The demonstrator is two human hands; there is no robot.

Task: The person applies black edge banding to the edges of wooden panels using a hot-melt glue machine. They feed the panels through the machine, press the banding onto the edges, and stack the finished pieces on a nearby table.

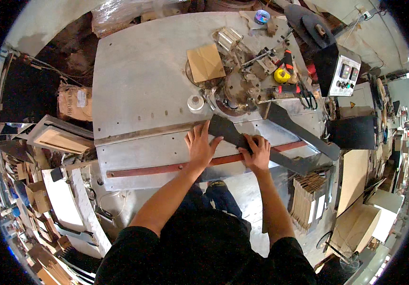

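Note:
A long dark grey shaped board (228, 131) lies slantwise over the metal table, its wider end to the left and its narrower end past the table's near edge. My left hand (200, 146) rests at the wide end, fingers stretched and apart, thumb and index finger against the board's edge. Further right, my right hand (258, 153) grips the board's middle, fingers bent over it and thumb on the near side. A reddish-brown strip (161, 169) runs along the table's near part and passes under the board. A second dark board (302, 130) of similar shape lies to the right.
Beyond my hands stand a metal cutter-like mechanism (235, 89), a brown cardboard piece (206, 62), a white spool (195, 102) and a yellow tape measure (282, 74). A control box (345, 76) is at right. Stacked brown panels (306, 199) stand below the table's near right edge.

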